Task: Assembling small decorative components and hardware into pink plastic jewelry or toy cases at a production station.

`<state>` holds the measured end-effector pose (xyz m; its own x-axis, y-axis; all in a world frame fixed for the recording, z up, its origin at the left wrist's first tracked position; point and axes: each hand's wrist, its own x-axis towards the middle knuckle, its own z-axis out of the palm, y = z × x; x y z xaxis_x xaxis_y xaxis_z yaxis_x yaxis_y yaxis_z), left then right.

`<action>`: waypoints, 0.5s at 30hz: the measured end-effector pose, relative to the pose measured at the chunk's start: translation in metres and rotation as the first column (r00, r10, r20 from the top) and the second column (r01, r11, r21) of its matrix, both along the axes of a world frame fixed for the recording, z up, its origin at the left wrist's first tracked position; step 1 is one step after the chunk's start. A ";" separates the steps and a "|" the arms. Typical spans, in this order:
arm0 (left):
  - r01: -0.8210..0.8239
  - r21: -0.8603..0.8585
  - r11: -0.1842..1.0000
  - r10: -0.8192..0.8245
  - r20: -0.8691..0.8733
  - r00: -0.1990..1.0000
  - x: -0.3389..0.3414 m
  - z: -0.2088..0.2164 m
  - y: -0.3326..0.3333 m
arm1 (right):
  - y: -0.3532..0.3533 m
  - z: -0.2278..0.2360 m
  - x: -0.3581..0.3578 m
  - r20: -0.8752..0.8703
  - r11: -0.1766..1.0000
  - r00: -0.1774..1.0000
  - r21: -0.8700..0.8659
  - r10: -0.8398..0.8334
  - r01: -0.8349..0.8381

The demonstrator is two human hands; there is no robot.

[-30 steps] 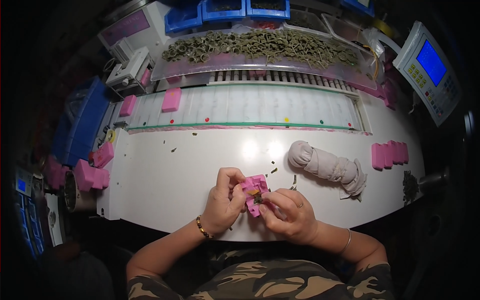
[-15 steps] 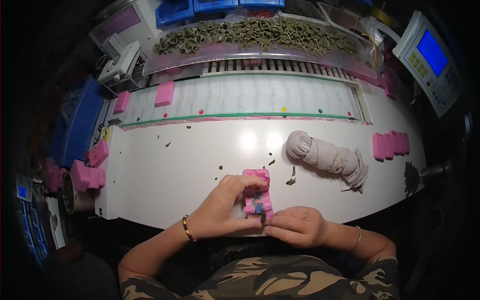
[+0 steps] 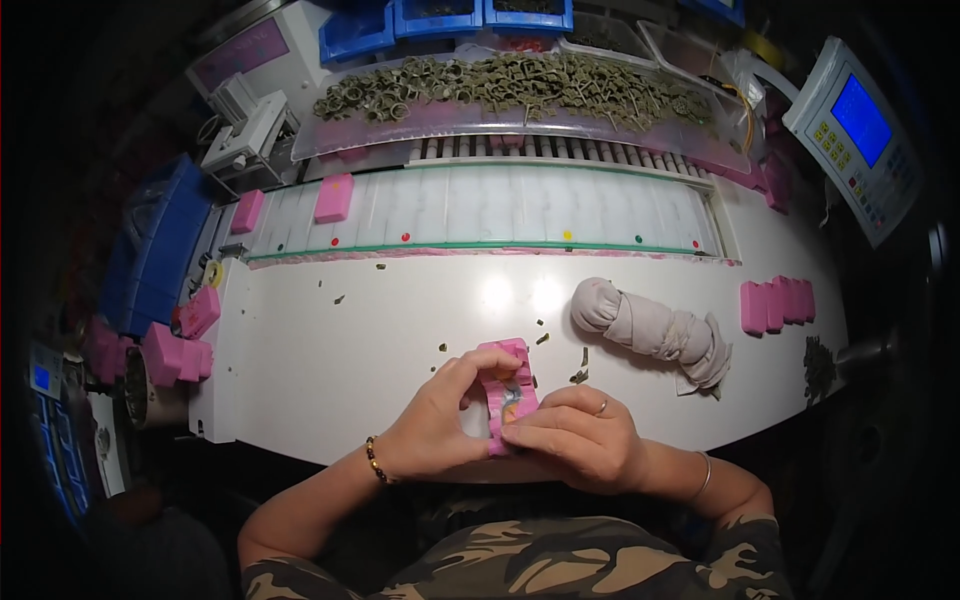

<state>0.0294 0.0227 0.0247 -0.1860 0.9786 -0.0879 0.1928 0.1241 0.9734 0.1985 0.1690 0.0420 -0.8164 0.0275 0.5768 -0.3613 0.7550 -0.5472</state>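
Left hand (image 3: 432,420) and right hand (image 3: 572,438) both clamp my pink block (image 3: 508,392) at the counter (image 3: 330,370) edge, mid-fitting I judge; next needs steady fingertip pressure.

A camouflage shirt (image 3: 560,565) at six o'clock. A beaded bracelet (image 3: 374,459) circles the left wrist, a thin bangle (image 3: 703,478) the right, and a ring (image 3: 601,407) one finger.

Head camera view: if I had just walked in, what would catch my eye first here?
Probably the two hands at the near edge of the white table: the left hand and right hand together hold a pink block. Next, the long heap of olive-green parts along the far side, above a pale conveyor. A rolled grey cloth lies to the right of the hands.
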 end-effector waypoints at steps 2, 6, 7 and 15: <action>0.009 0.046 0.999 -0.004 -0.100 0.995 0.002 -0.003 0.001 | 0.008 0.010 -0.002 -0.080 0.999 0.996 -0.003 -0.036 0.036; 0.023 0.115 0.993 0.018 -0.349 0.937 0.010 0.002 0.003 | 0.040 0.028 -0.033 -0.056 0.969 0.970 0.065 -0.235 0.238; 0.031 0.157 0.987 0.021 -0.320 0.947 0.011 -0.002 0.006 | 0.048 0.019 -0.045 -0.047 0.951 0.957 0.111 -0.286 0.290; 0.042 0.120 0.992 0.013 -0.429 0.903 0.004 0.002 0.011 | 0.072 0.005 -0.045 0.182 0.883 0.889 0.307 -0.421 0.355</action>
<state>0.0339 0.0341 0.0267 -0.1640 0.9793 0.1185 0.5954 0.0025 0.8035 0.1531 0.2406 0.0472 -0.8829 0.2476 0.3989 0.1056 0.9326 -0.3451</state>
